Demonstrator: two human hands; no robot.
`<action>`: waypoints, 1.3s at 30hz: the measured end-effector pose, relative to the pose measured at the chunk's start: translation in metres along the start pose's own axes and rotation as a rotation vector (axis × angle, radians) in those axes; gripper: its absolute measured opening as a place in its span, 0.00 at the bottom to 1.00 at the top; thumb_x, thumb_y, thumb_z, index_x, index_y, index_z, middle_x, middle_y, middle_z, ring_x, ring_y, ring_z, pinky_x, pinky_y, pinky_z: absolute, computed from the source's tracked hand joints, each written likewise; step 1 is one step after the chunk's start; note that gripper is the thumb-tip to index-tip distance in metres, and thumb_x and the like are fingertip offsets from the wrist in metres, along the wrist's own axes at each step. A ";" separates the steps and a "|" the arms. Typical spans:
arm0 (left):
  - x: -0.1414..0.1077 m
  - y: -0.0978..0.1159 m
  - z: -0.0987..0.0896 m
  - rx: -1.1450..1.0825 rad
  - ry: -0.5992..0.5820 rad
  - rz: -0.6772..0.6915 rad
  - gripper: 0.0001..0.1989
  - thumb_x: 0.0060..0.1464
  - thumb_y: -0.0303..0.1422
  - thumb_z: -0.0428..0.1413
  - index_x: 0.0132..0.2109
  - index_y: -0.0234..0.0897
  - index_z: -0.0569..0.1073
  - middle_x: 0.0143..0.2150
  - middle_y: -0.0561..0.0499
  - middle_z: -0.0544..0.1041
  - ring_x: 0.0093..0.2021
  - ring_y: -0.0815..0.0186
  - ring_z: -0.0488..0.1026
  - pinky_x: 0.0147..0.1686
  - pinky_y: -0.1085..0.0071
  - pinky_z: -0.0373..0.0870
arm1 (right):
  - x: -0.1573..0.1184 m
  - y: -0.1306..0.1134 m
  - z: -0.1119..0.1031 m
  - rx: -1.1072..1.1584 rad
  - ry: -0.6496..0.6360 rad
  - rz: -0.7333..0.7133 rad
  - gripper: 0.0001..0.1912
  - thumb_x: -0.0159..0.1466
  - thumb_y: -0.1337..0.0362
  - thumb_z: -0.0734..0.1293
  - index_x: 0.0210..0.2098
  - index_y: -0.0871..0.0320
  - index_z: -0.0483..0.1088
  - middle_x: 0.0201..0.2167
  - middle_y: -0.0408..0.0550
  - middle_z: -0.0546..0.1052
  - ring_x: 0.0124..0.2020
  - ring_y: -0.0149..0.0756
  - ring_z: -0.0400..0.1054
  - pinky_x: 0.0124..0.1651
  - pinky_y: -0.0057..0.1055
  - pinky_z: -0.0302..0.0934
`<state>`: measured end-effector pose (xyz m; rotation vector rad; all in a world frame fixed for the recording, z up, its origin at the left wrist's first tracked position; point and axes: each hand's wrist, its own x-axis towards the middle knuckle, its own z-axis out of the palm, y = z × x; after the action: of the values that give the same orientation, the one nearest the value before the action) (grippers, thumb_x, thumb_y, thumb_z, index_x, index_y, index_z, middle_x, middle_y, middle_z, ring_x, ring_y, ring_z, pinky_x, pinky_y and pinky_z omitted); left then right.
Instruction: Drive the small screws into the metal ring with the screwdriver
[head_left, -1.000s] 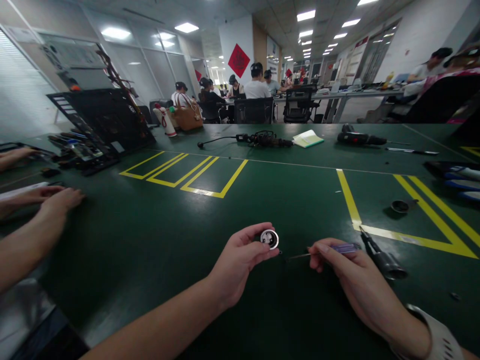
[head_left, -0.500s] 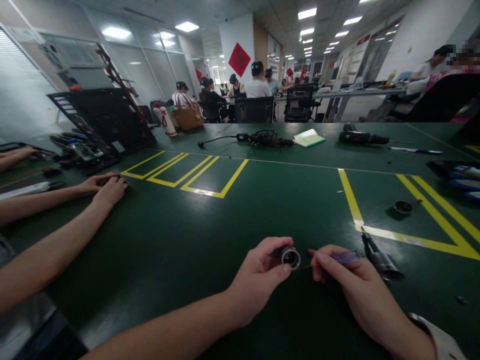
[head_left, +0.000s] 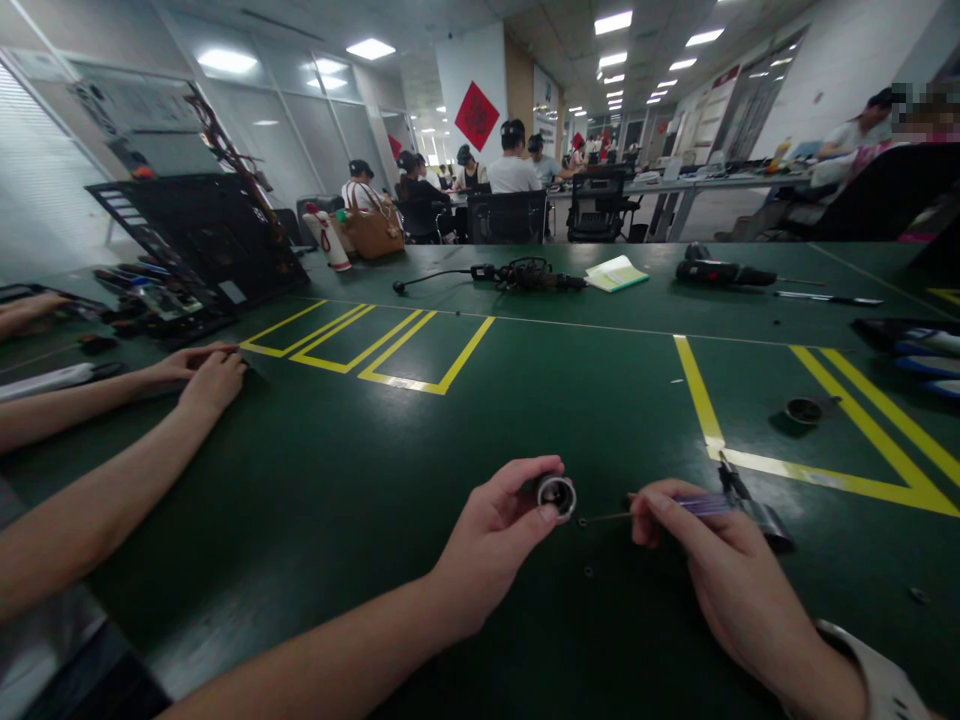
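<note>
A short metal cylinder (head_left: 556, 497), its open end facing me, is gripped between the thumb and fingers of my left hand (head_left: 499, 545). My right hand (head_left: 709, 555) is closed round a screwdriver (head_left: 701, 505) with a purplish clear handle. Its thin shaft points left, and the tip is beside a small dark nut-like part (head_left: 582, 523), just right of the cylinder. A similar small part (head_left: 589, 571) lies on the table below. Behind my right hand rests a dark metal tool part (head_left: 769, 525), partly hidden by the hand.
On the green table (head_left: 360, 480), a round metal part (head_left: 803, 410) sits within yellow tape at right. A power drill (head_left: 724, 272), notepad (head_left: 616, 273) and cabled tool (head_left: 529, 274) lie at the back. Another person's hands (head_left: 206, 375) are at left, near a black rack (head_left: 210, 240).
My left hand and the cylinder have moved left and slightly up, away from the screwdriver. More of the shaft and two small parts on the table now show.
</note>
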<state>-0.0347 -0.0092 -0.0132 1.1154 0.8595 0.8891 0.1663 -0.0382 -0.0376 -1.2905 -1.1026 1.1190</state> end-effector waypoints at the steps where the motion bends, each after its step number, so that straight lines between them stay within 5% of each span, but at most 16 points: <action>1: 0.000 0.003 -0.001 -0.013 0.013 -0.004 0.17 0.52 0.26 0.57 0.50 0.41 0.72 0.51 0.48 0.72 0.51 0.59 0.69 0.54 0.57 0.66 | 0.000 0.002 0.000 -0.024 -0.006 -0.002 0.15 0.60 0.51 0.66 0.26 0.55 0.74 0.24 0.44 0.74 0.29 0.37 0.67 0.33 0.34 0.60; 14: 0.000 0.008 -0.001 -0.051 0.093 -0.077 0.18 0.49 0.24 0.58 0.49 0.40 0.74 0.50 0.48 0.75 0.51 0.60 0.71 0.54 0.60 0.64 | 0.002 -0.021 0.001 -0.419 -0.069 -0.052 0.20 0.58 0.47 0.62 0.20 0.55 0.71 0.17 0.45 0.73 0.22 0.40 0.68 0.27 0.35 0.59; 20: 0.001 0.008 -0.003 -0.043 0.117 -0.095 0.18 0.50 0.23 0.57 0.49 0.42 0.74 0.49 0.50 0.76 0.51 0.62 0.71 0.55 0.62 0.63 | -0.005 -0.007 0.002 -0.090 -0.023 -0.079 0.15 0.60 0.51 0.65 0.25 0.52 0.74 0.22 0.44 0.75 0.29 0.40 0.70 0.35 0.36 0.65; 23: 0.001 0.007 -0.002 -0.024 0.120 -0.087 0.18 0.49 0.23 0.57 0.48 0.40 0.75 0.47 0.49 0.77 0.50 0.62 0.72 0.54 0.61 0.64 | -0.012 -0.009 0.000 0.048 -0.030 -0.216 0.11 0.63 0.54 0.64 0.28 0.48 0.75 0.25 0.43 0.76 0.35 0.40 0.71 0.41 0.34 0.66; 28: -0.001 0.005 0.000 -0.032 0.106 -0.037 0.19 0.46 0.21 0.57 0.47 0.40 0.76 0.47 0.48 0.77 0.49 0.61 0.72 0.51 0.63 0.66 | -0.023 -0.023 0.000 -0.279 -0.227 -0.431 0.10 0.64 0.63 0.63 0.40 0.45 0.74 0.36 0.46 0.79 0.39 0.42 0.73 0.37 0.33 0.69; 39: -0.004 0.005 0.010 -0.112 0.179 -0.019 0.13 0.41 0.21 0.60 0.37 0.36 0.80 0.41 0.47 0.79 0.43 0.62 0.75 0.44 0.67 0.70 | -0.027 -0.038 0.015 -0.593 -0.232 -0.931 0.10 0.62 0.70 0.64 0.41 0.52 0.72 0.31 0.44 0.80 0.36 0.39 0.77 0.46 0.34 0.71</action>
<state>-0.0280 -0.0156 -0.0053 0.9394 0.9524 1.0203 0.1475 -0.0618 0.0004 -0.8640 -2.0218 0.2306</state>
